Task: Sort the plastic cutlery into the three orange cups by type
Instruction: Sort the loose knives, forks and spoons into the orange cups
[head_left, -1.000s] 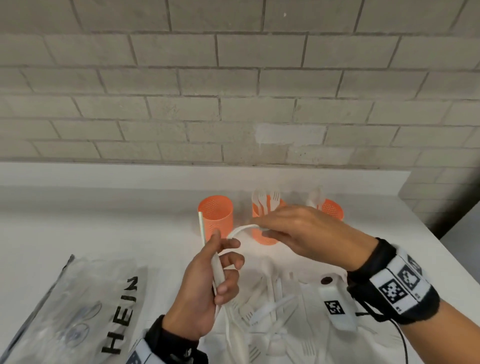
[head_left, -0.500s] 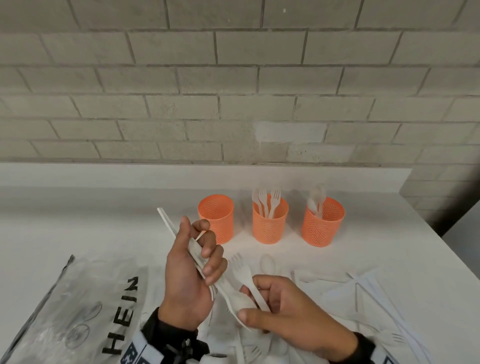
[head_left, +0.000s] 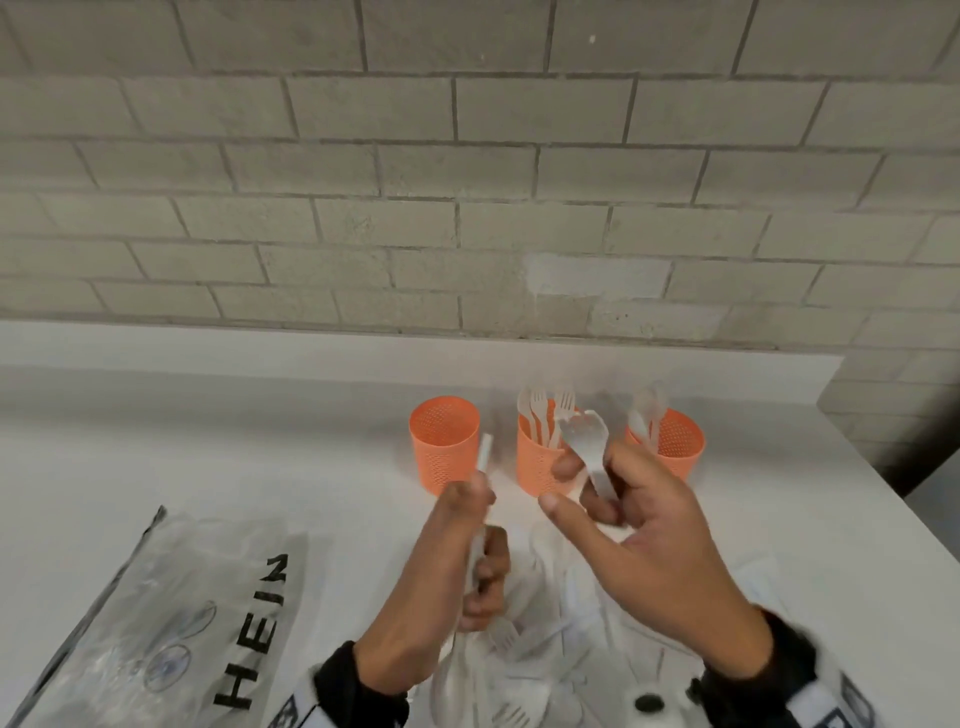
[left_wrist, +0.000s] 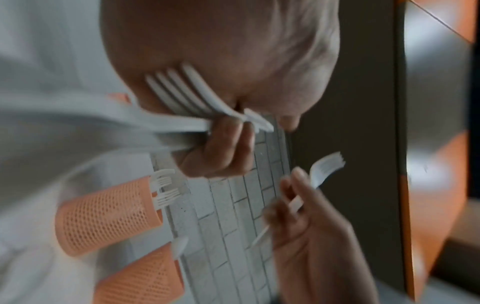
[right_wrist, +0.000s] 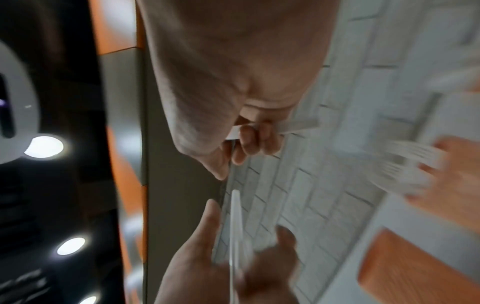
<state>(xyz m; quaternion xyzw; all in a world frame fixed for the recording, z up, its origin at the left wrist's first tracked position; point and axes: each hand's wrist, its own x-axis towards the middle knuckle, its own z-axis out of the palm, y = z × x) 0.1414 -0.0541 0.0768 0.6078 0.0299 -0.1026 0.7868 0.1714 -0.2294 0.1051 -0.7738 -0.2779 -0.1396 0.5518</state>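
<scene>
Three orange mesh cups stand in a row at the back: the left cup looks empty, the middle cup holds forks, the right cup holds spoons. My right hand pinches a white fork by its handle, tines up, just in front of the middle cup. My left hand grips a bundle of white cutlery, with a long straight handle poking up. The left wrist view shows a fork in that bundle lying against my palm. Loose white cutlery lies on the table under both hands.
A clear plastic bag printed with black letters lies flat at the front left. The white table ends at a brick wall behind the cups and has an edge at the right. Empty wrapper strips lie among the loose pile.
My right hand has lifted the fork from the pile up to the middle cup. My left hand has swung its bundle from slanting left to nearly upright.
</scene>
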